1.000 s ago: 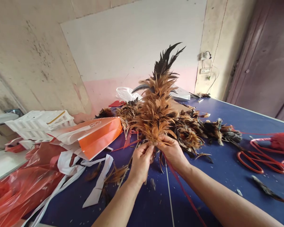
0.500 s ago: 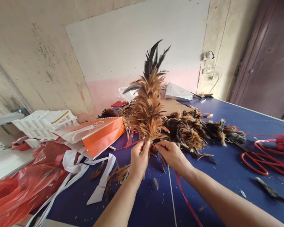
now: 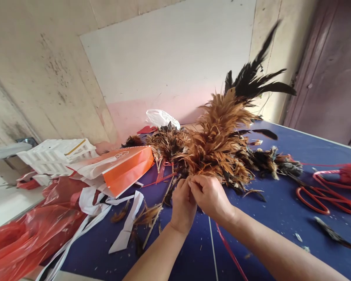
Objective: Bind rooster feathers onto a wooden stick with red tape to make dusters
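A feather duster [image 3: 219,136] of brown feathers, tipped with long black ones, leans up and to the right in front of me. My left hand [image 3: 183,203] is closed at its lower end, fingers wrapped round the base. Pressed against it, my right hand [image 3: 212,195] is closed too, thumb and fingers pinched at the same spot. Below the right hand a red ribbon [image 3: 229,249] trails to the front of the blue table [image 3: 190,253]. What lies inside the right fingers is hidden, and the ribbon's upper end cannot be seen.
Loose brown and black feathers [image 3: 171,142] lie behind the hands. At left are an orange paper bag [image 3: 128,168], a red plastic bag [image 3: 43,218] and a white strip [image 3: 127,226]. Red cord [image 3: 318,199] lies coiled at right. A white plastic bag [image 3: 162,118] sits by the wall.
The feather duster has swung from nearly upright to a lean up and right, closer to me. My hands have come together at its base, the right one now closed more tightly.
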{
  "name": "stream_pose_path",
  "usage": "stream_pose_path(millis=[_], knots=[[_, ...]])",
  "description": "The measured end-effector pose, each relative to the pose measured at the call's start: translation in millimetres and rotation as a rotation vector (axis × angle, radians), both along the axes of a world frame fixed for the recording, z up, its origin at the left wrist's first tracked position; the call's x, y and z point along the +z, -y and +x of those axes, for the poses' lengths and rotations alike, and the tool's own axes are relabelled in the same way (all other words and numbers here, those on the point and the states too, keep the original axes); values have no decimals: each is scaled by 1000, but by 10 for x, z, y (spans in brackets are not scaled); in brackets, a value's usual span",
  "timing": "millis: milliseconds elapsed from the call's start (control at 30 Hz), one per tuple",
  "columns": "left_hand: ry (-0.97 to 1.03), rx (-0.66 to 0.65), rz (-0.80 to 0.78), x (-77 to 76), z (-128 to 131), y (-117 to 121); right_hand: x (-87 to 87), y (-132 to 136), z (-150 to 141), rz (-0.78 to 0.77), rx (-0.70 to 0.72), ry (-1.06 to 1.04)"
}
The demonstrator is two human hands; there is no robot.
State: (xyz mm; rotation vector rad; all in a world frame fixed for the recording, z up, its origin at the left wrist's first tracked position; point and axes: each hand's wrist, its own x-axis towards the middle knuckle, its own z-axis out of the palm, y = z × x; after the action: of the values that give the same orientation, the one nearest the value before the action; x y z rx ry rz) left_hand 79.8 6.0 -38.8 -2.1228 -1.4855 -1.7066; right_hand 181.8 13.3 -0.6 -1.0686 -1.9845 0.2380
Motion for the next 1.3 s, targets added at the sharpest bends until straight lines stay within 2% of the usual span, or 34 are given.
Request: stream_pose_path(millis=[200,467,633,700,833,900,1000,1133,1300], knots=[[31,4,69,-34,-49,-45,4,-14,-34,14,47,-88],[33,-55,46,60,3,34,11,-56,-2,29,63,-133],[15,37,109,42,-130,-46,-30,-1,-12,60,120,-117],[13,93,120,38,-206,-80,-70,-3,-66,-49,168,-244],[-149,214,106,44,-290,-102,-117,-37,-193,-454,293,-801],[-270,279,87,37,-290,-106,-105,-49,-225,-655,277,-984],[-389,335,47,11,-261,-115,-77,-65,-222,-910,191,-1121],[-489,348,17,-35,-214,-125,-79,-100,-183,-1033,127,-1256],[-548,341,26,-82,-197,-149,-92,-108,-151,-1173,112,-1360]])
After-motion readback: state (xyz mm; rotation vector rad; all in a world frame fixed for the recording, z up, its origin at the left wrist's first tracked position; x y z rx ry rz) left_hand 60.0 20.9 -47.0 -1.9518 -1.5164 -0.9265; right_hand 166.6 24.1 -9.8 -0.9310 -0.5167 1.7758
